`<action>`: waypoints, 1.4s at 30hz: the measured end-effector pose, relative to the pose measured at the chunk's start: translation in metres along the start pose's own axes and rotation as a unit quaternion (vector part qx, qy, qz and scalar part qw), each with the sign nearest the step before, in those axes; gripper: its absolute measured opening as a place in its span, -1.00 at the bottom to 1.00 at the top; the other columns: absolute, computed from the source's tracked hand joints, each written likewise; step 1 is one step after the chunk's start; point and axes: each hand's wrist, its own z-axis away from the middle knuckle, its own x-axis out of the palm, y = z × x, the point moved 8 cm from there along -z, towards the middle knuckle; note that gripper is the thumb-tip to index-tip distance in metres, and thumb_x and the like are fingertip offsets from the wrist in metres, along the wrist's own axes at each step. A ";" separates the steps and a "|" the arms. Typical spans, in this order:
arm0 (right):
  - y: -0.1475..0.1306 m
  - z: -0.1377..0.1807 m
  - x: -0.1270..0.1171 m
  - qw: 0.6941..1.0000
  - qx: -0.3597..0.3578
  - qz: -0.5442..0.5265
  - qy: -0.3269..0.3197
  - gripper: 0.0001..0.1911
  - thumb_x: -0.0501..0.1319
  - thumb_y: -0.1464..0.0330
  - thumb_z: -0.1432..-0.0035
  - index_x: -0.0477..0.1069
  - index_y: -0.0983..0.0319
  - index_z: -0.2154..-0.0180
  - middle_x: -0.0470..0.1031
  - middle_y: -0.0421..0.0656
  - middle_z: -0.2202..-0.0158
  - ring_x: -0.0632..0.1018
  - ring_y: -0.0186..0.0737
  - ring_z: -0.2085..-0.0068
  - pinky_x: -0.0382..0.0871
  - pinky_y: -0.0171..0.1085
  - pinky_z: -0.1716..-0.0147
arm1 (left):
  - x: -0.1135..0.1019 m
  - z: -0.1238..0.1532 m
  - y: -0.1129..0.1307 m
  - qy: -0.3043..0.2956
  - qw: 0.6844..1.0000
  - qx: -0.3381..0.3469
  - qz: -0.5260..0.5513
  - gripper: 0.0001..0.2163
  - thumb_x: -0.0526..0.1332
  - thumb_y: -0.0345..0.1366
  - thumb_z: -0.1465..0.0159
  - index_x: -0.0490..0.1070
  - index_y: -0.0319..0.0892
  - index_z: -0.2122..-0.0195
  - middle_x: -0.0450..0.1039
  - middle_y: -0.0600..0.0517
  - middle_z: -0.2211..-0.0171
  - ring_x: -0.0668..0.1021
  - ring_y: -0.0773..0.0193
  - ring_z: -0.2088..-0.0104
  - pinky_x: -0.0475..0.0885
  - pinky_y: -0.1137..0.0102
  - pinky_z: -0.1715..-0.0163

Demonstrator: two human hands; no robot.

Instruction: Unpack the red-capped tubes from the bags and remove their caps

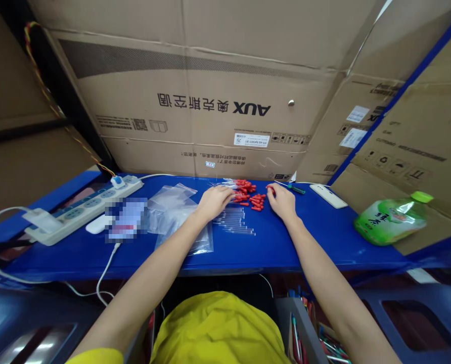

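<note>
My left hand [215,200] rests on the blue table [271,247], fingers curled on a clear tube that reaches toward a pile of small red caps [253,198]. My right hand [281,200] sits just right of the pile, fingers pinched on a red cap at its tip. Several clear tubes [236,222] lie in a row between my hands, near the table's middle. Clear plastic bags [174,210] lie under and left of my left forearm.
A white power strip [83,208] with a plugged charger lies at the left, cables trailing off the edge. A green bottle [392,218] lies on its side at the right. A white flat device [328,195] and a green-handled tool [296,188] sit behind. Cardboard boxes [210,101] wall the back.
</note>
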 end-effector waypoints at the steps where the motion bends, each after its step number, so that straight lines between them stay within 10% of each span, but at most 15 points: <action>1: -0.005 0.000 0.006 1.000 -0.009 -0.017 -0.016 -0.70 0.03 0.27 -0.43 0.49 0.17 0.00 0.66 -0.04 0.14 0.60 -0.06 0.14 0.29 -0.21 0.24 | 0.003 -0.001 0.004 -0.003 1.000 0.011 0.007 -0.71 0.03 -0.16 -0.57 0.54 -0.10 0.05 0.65 -0.04 0.05 0.62 0.13 0.04 0.47 0.28 0.05; 14: -0.011 0.002 0.014 0.999 -0.036 -0.002 -0.037 -0.76 0.14 0.19 -0.44 0.48 0.13 0.24 0.60 -0.10 0.16 0.53 -0.07 0.09 0.32 -0.19 0.16 | 0.027 0.002 0.008 -0.086 0.996 0.008 0.009 -0.82 0.17 -0.20 -0.49 0.56 -0.08 0.11 0.63 0.00 0.06 0.64 0.16 0.09 0.48 0.33 0.12; 42: -0.091 0.016 0.022 0.959 -0.269 0.044 -0.077 -0.77 0.24 0.20 -0.44 0.59 0.18 0.18 0.54 -0.02 0.01 0.39 0.01 -0.02 0.17 -0.03 0.06 | 0.013 0.003 -0.006 -0.037 0.996 -0.074 -0.030 -0.85 0.18 -0.30 -0.45 0.57 -0.11 0.16 0.63 -0.04 0.10 0.61 0.09 0.06 0.48 0.28 0.09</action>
